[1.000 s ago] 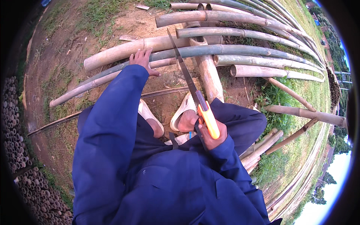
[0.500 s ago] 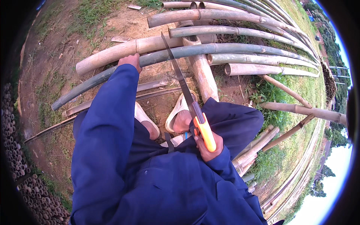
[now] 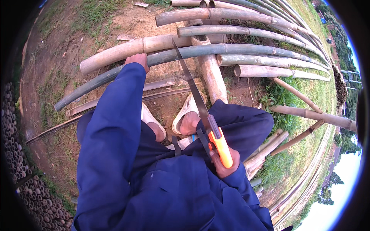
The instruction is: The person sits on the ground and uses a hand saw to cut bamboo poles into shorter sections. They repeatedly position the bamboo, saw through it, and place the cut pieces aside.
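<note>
My left hand (image 3: 137, 60) is wrapped round a green bamboo pole (image 3: 231, 48) that runs across in front of me. Right behind it lies a thicker, pale bamboo pole (image 3: 111, 57). In my right hand (image 3: 225, 164), near my right thigh, is a hand saw (image 3: 192, 85) with an orange and black handle. Its dark blade points forward and up, and the tip overlaps the green pole in view; I cannot tell whether they touch. Beneath the poles a stout pale log (image 3: 210, 75) serves as a rest.
Several bamboo poles (image 3: 239, 30) fan out to the right. Split bamboo strips (image 3: 158, 84) lie on the dirt before my feet in pale shoes (image 3: 185, 111). A bamboo frame (image 3: 308, 112) stands at right, near short cut pieces (image 3: 266, 154). Stacked bamboo ends (image 3: 44, 202) fill the lower left.
The saw and my right hand have shifted slightly right and toward me. My left hand keeps its hold on the green pole. The whole view has drifted a little.
</note>
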`<state>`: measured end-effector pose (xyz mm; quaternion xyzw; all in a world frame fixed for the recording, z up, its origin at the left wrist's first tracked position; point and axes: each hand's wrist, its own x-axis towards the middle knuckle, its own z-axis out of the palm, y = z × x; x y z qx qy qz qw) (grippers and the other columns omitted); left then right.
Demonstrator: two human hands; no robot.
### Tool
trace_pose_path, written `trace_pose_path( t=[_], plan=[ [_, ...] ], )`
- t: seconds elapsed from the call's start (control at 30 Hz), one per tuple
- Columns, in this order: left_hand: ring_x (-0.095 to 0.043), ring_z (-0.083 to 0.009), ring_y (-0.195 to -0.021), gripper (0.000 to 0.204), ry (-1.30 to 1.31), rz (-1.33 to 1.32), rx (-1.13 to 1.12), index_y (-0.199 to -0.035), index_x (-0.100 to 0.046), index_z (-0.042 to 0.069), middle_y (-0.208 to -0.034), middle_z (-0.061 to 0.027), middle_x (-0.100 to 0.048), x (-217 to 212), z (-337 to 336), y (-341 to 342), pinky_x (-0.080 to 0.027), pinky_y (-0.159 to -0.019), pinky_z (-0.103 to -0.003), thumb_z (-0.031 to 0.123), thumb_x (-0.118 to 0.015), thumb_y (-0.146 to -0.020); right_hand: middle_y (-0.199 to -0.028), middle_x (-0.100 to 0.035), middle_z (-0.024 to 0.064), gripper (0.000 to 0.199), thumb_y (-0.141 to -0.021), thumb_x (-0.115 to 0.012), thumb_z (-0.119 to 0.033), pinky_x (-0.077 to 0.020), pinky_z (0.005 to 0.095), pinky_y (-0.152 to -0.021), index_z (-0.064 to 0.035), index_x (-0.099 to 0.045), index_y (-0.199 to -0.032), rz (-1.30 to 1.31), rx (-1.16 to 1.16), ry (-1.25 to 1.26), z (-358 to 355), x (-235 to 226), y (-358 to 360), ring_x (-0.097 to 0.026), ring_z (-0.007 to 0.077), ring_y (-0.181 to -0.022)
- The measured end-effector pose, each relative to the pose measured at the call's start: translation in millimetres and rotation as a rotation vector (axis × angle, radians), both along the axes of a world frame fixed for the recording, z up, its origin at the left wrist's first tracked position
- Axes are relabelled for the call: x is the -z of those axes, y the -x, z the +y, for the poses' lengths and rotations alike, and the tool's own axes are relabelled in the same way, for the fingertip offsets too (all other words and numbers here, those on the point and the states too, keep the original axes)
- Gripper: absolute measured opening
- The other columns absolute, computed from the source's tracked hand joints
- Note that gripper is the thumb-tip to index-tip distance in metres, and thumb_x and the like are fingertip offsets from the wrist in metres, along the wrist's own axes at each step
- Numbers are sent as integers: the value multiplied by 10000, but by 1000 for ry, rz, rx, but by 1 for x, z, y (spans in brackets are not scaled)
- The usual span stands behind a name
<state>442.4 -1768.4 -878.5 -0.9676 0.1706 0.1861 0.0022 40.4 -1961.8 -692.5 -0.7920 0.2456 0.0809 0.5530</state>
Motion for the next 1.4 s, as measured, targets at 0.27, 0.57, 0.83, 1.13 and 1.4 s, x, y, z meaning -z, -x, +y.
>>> trace_pose_path(
  t=[0.27, 0.57, 0.83, 1.13, 1.4],
  plan=[
    [-733, -354, -1076, 326, 23, -18, -10, -1093, -754, 59, -1126, -186, -759, 2, 10, 4, -586, -937, -453, 231, -760, -816, -1032, -766, 168, 360, -918, -675, 8, -563, 324, -864, 40, -668, -1277, -76, -31, 41, 6, 8, 20, -765, 271, -958],
    [-726, -360, -1087, 290, 40, -12, -3, -1075, -768, 50, -1123, -201, -755, -1, 7, 4, -574, -961, -448, 189, -725, -823, -919, -745, 152, 217, -924, -690, -10, -564, 330, -789, 27, -692, -1139, -90, 2, 16, 7, 14, 9, -745, 241, -833],
    [-718, -358, -1099, 446, 4, 23, 26, -1184, -711, 80, -1155, -194, -745, 1, 6, 0, -571, -967, -463, 269, -790, -788, -883, -740, 149, 259, -930, -699, -32, -555, 316, -756, 32, -688, -1180, -50, 3, -9, -1, 35, -28, -729, 193, -804],
    [-738, -363, -1054, 344, 23, -25, 7, -1090, -766, 45, -1088, -201, -764, -9, 2, -1, -591, -929, -448, 223, -771, -796, -701, -595, 9, 75, -961, -700, -21, -449, 266, -583, 29, -645, -975, -164, -28, -22, 1, 44, -44, -539, 84, -612],
    [-737, -343, -1067, 409, -6, -3, 3, -1112, -757, 56, -1119, -186, -762, -2, 0, 0, -588, -930, -452, 304, -817, -792, -848, -727, 141, 312, -931, -670, -22, -555, 316, -728, 32, -669, -1238, -105, -102, 50, -13, 39, -43, -707, 207, -730]
  ],
)
